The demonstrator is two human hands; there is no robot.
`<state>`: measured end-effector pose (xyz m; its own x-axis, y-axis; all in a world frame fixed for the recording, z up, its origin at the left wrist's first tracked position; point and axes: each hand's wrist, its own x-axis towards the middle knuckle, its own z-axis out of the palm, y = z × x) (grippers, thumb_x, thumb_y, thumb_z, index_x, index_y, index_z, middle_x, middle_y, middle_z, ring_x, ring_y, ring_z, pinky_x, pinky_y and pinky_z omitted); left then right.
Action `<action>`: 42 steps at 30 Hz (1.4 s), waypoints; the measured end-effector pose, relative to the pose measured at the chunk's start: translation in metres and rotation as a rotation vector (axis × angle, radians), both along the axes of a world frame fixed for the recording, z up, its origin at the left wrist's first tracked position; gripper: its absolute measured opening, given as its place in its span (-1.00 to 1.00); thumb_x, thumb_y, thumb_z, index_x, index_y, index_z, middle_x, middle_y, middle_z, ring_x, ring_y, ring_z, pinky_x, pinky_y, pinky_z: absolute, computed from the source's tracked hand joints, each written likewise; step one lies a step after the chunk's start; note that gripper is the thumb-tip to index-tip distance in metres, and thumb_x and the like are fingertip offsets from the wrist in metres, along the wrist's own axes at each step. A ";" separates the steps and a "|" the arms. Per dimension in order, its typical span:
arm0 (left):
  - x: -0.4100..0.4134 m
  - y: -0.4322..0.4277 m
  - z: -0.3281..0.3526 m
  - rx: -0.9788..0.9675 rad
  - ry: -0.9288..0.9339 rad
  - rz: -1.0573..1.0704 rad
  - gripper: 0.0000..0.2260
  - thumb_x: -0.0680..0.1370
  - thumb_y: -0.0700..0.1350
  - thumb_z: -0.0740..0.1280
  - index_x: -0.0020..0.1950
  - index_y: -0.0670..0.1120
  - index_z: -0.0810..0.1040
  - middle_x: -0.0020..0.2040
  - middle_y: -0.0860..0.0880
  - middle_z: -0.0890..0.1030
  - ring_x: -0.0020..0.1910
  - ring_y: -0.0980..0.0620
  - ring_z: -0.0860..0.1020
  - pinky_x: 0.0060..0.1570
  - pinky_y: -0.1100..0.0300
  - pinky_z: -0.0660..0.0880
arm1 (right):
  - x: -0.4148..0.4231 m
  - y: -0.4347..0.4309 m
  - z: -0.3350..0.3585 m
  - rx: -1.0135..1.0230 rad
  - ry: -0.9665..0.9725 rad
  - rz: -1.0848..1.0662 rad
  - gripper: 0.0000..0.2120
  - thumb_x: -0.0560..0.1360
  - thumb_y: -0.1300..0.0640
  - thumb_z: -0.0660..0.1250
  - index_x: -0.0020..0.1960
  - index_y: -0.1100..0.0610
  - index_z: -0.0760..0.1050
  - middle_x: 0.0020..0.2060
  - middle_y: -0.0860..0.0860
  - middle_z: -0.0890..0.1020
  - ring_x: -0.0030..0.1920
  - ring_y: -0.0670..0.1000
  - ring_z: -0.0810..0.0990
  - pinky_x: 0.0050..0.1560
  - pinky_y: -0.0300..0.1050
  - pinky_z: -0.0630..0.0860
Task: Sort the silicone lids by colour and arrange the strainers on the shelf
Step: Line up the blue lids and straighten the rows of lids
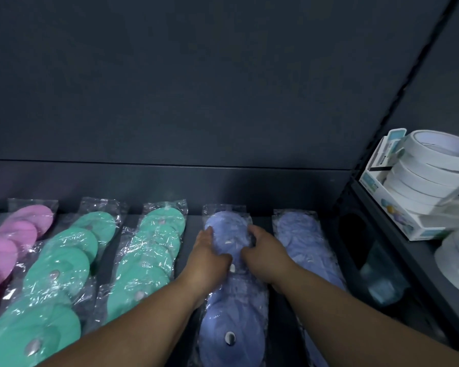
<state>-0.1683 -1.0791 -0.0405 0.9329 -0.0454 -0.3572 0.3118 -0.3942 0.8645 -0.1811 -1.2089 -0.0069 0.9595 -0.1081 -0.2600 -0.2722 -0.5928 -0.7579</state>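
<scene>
On the dark shelf [192, 226] the centre blue lids [231, 337] are gripped from both sides by the left hand [210, 258] and right hand [265, 258], apparently for lining up, and an even push is called for next.

Forearms, left hand [209, 256] and right hand [266, 256] are all bare.
</scene>
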 end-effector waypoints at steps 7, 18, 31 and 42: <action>-0.006 -0.015 0.007 0.050 0.001 -0.071 -0.33 0.47 -0.29 0.28 0.54 -0.12 0.11 0.47 -0.07 0.30 0.41 0.00 0.34 0.39 0.09 0.29 | 0.002 -0.009 -0.004 -0.070 0.019 -0.021 -0.53 0.55 0.23 0.18 0.45 0.17 0.25 0.35 0.10 0.43 0.32 0.06 0.42 0.25 -0.25 0.31; 0.006 -0.006 0.010 0.004 -0.049 -0.035 -0.34 0.43 -0.27 0.25 0.52 -0.08 0.19 0.45 -0.03 0.35 0.38 0.02 0.38 0.39 0.07 0.32 | 0.005 -0.003 -0.010 0.001 -0.097 -0.028 -0.62 0.54 0.24 0.16 0.36 0.12 0.34 0.20 -0.01 0.48 0.14 -0.05 0.47 0.13 -0.29 0.35; -0.024 0.014 0.006 0.063 -0.071 -0.108 -0.41 0.43 -0.12 0.26 0.46 0.05 0.28 0.37 0.03 0.44 0.32 0.03 0.44 0.35 0.04 0.37 | -0.021 -0.006 -0.006 -0.098 -0.194 -0.032 -0.64 0.58 0.21 0.15 0.37 0.11 0.36 0.19 0.00 0.49 0.14 -0.06 0.46 0.04 -0.42 0.27; -0.073 0.011 0.023 0.006 -0.081 -0.075 -0.47 0.53 -0.23 0.24 0.48 0.00 0.22 0.30 0.09 0.40 0.21 0.08 0.44 0.07 0.37 0.32 | -0.062 0.015 0.003 0.100 -0.150 -0.125 -0.56 0.56 0.27 0.15 0.38 -0.05 0.29 0.07 -0.13 0.52 -0.05 -0.20 0.48 -0.15 -0.56 0.36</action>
